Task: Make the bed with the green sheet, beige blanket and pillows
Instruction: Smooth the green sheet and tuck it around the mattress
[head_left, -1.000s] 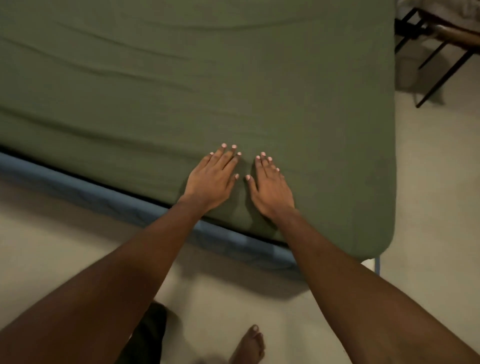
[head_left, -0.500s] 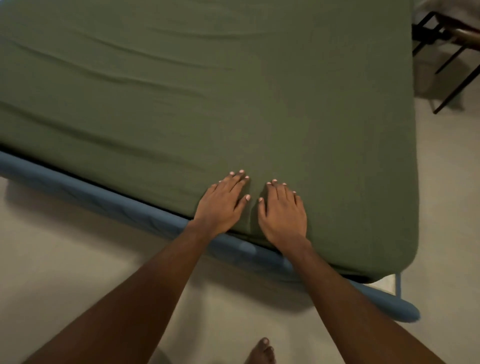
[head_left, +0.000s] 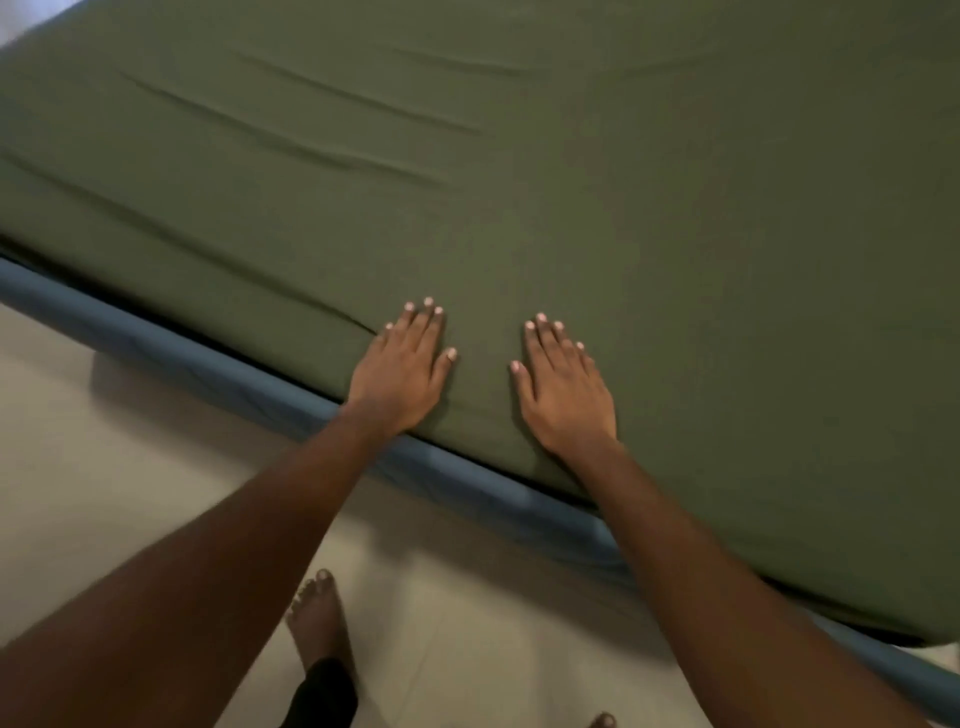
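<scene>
The green sheet (head_left: 597, 182) covers the mattress and fills most of the view, with a few long creases toward the upper left. My left hand (head_left: 402, 371) lies flat on the sheet near the bed's near edge, fingers straight and together. My right hand (head_left: 563, 387) lies flat beside it, a hand's width to the right, fingers straight. Both palms press on the fabric and hold nothing. No blanket or pillow shows in the view.
A blue bed frame rail (head_left: 218, 371) runs diagonally under the mattress edge from the left to the lower right. Pale tiled floor (head_left: 104, 493) lies below it. My bare foot (head_left: 317, 623) stands on the floor close to the rail.
My hands have slid apart on the sheet, leaving a gap between them. The view has moved closer to the bed, and the chair at the upper right has left the frame.
</scene>
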